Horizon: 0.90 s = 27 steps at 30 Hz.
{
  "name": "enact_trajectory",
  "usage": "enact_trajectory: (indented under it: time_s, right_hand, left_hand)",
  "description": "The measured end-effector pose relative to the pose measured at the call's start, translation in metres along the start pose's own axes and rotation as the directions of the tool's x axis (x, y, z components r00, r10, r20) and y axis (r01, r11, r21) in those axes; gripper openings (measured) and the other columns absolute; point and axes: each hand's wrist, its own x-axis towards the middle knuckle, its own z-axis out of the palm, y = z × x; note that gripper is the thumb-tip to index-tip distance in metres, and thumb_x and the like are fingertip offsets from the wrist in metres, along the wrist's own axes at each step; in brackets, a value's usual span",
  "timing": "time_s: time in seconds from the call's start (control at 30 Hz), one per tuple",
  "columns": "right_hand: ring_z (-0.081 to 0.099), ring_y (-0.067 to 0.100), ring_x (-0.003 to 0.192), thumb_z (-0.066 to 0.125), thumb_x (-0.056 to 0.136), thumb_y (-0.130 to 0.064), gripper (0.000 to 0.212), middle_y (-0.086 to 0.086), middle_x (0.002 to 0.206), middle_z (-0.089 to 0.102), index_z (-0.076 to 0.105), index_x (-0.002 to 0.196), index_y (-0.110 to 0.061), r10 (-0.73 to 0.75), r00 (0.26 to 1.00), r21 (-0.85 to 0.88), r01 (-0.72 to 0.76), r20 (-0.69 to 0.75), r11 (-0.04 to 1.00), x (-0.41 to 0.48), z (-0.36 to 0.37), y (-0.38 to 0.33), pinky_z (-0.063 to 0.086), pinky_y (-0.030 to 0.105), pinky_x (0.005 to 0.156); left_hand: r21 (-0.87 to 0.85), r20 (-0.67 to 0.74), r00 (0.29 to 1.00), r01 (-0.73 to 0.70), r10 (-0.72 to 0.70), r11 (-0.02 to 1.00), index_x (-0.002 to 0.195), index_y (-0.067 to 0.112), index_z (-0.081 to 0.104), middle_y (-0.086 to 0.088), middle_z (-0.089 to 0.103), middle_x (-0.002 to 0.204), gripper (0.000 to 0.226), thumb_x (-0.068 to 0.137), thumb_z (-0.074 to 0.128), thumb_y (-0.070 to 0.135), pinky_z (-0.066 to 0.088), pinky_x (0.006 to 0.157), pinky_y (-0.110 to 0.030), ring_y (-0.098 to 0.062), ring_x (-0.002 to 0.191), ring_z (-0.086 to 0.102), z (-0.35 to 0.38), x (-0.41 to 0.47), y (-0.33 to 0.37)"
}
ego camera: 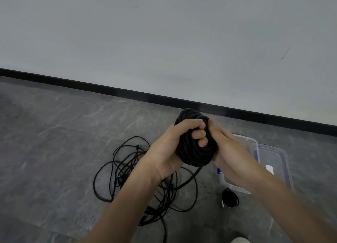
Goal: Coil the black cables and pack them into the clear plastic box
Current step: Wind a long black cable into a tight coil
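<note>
Now, seen from the head, the coil (pixel 196 147) of thick black cable is gripped above the floor (pixel 63 133) by both hands: left hand (pixel 168 151) curled through its middle, right hand (pixel 230 151) clasped on its side. The box (pixel 237 188) is set just right, toward the floor's wall edge. Stiff, springy stuff, likely: all loops should be held together.

Both bare forearms reach in from below, wrists angled toward each other. The left hand (pixel 169 147) curls thumb and fingers round the cable coil (pixel 193 152); the right hand (pixel 230 151) grips its far side, thumb on top.
</note>
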Motion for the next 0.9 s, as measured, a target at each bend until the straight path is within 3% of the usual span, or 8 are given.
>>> enact_trajectory:
  time_s: [0.17,0.4,0.57,0.77,0.9]
  right_hand:
    - [0.066,0.013,0.108,0.031,0.096,-0.053,0.048,0.001,0.12,0.068,0.057,0.128,-0.026,0.121,0.992,0.043,-0.123,0.042,0.991,0.001,0.0,0.002,0.056,0.032,0.084]
    - [0.071,0.029,0.09,0.017,0.097,-0.057,0.059,0.014,0.102,0.073,0.053,0.128,-0.022,0.2,0.98,-0.068,-0.2,0.003,0.977,0.001,0.001,0.005,0.055,0.039,0.084]
    - [0.07,0.027,0.088,0.031,0.1,-0.048,0.048,0.017,0.093,0.072,0.055,0.124,-0.014,0.252,0.968,-0.2,-0.248,-0.003,0.948,-0.002,0.007,0.01,0.053,0.04,0.087]
    - [0.063,0.022,0.073,0.039,0.1,-0.041,0.036,0.014,0.081,0.065,0.056,0.115,-0.013,0.243,0.97,-0.2,-0.236,0.009,0.951,-0.003,0.012,0.007,0.053,0.031,0.07]
    - [0.058,0.018,0.066,0.036,0.103,-0.033,0.029,0.008,0.073,0.069,0.059,0.104,-0.017,0.168,0.986,-0.352,-0.16,-0.006,0.922,-0.002,0.015,0.01,0.05,0.028,0.065]
  left_hand:
    - [-0.029,-0.046,0.997,-0.055,0.054,0.998,0.08,0.013,0.052,0.005,0.044,0.061,0.013,0.085,0.057,0.025,0.037,0.076,-0.028,-0.009,0.058,0.047,0.004,0.002,-0.001]
    - [-0.119,-0.105,0.989,-0.117,0.104,0.986,0.076,0.016,0.052,0.005,0.043,0.06,0.021,0.088,0.061,0.03,0.04,0.07,-0.023,-0.009,0.059,0.046,0.002,0.005,0.0]
    - [-0.122,-0.166,0.97,-0.197,0.175,0.973,0.078,0.017,0.049,0.005,0.046,0.066,0.014,0.084,0.058,0.024,0.043,0.063,-0.02,-0.008,0.059,0.046,-0.003,0.004,0.008]
    - [-0.108,-0.282,0.942,-0.218,0.18,0.97,0.074,0.016,0.054,0.004,0.052,0.069,0.016,0.09,0.056,0.014,0.041,0.074,-0.025,-0.008,0.063,0.051,-0.008,0.005,0.01]
    - [-0.132,-0.285,0.942,-0.222,0.177,0.966,0.073,0.017,0.053,0.003,0.049,0.069,0.016,0.088,0.056,0.012,0.04,0.077,-0.026,-0.009,0.066,0.05,-0.01,0.005,0.01]
